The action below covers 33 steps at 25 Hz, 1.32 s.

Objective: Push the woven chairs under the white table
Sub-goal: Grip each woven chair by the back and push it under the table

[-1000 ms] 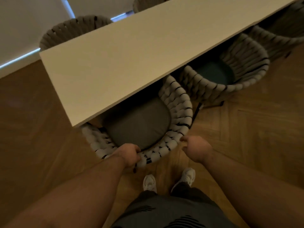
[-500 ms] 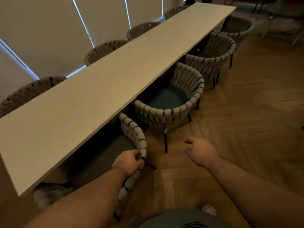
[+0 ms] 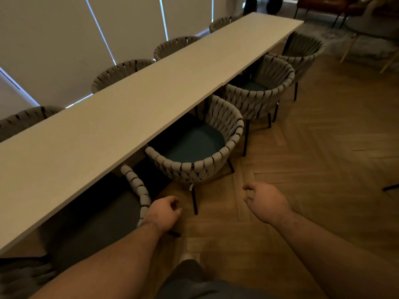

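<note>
- A long white worktop runs from the near left to the far right.
- The nearest woven chair is at the near left, tucked far under the worktop. Only its curved rim and part of its dark seat show.
- The second woven chair stands just to the right of it. Its front is under the edge of the worktop. Its blue-green cushion and round back stick out over the wooden floor.
- A third woven chair and a fourth woven chair stand farther along the same side. They are partly under the worktop too.
- More woven chairs line the far side, in front of the pale blinds.
- The left hand is right beside the rim of the nearest woven chair. Its fingers are loosely curled and hold nothing. I cannot tell if the hand touches the rim.
- The right hand is over the floor, near the second woven chair but apart from it. Its fingers are loose and hold nothing.
</note>
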{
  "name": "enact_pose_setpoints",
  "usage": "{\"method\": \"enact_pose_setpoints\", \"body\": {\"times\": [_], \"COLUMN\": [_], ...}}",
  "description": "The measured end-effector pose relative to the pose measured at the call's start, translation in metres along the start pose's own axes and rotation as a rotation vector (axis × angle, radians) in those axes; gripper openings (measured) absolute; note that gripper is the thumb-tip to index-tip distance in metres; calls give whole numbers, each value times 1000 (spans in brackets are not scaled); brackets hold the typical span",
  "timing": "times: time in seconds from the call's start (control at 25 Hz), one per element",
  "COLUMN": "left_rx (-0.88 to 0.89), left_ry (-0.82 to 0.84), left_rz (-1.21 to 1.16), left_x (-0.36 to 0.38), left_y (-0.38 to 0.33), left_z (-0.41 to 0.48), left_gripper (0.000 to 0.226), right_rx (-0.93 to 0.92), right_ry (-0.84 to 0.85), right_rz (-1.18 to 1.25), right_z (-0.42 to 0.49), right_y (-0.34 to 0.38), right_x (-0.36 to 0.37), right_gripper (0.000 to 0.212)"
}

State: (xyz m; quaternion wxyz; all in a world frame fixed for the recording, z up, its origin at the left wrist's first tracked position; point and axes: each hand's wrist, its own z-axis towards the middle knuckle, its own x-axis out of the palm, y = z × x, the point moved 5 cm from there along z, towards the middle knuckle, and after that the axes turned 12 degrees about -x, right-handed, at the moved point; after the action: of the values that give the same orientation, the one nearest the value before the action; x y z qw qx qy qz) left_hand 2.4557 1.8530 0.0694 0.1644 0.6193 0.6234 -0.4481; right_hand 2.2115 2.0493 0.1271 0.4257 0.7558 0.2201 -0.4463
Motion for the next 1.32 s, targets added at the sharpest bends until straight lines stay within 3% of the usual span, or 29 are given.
{"method": "enact_pose_setpoints", "body": {"times": [0.4,0.6,0.76,0.96,1.12,1.32], "left_rx": [-26,5,-41,-189,-316,-401], "left_ry": [23,135,173,337,367,449], "left_rz": [-2,108,63,-29,-75,168], "left_x": [-39,-64,-63,-21,11,74], "left_y": [-71,-120,-143,-158,-187,-220], "left_z": [139,214,255,282,291,282], "left_gripper": [44,46,54,60,71,94], "right_rx": [-103,-75,-76,-243,-423,-640], "right_ry": [120,165,265,493,623,726], "right_rz": [-31,-69,-103,-337,-439,-574], "right_z": [157,234,288,359,424,481], "right_y": [-5,-12,-35,-85,-124,-163], "right_x": [-17,-37,-32,-29,-38,-45], "right_gripper": [40,38,41,45,52,54]}}
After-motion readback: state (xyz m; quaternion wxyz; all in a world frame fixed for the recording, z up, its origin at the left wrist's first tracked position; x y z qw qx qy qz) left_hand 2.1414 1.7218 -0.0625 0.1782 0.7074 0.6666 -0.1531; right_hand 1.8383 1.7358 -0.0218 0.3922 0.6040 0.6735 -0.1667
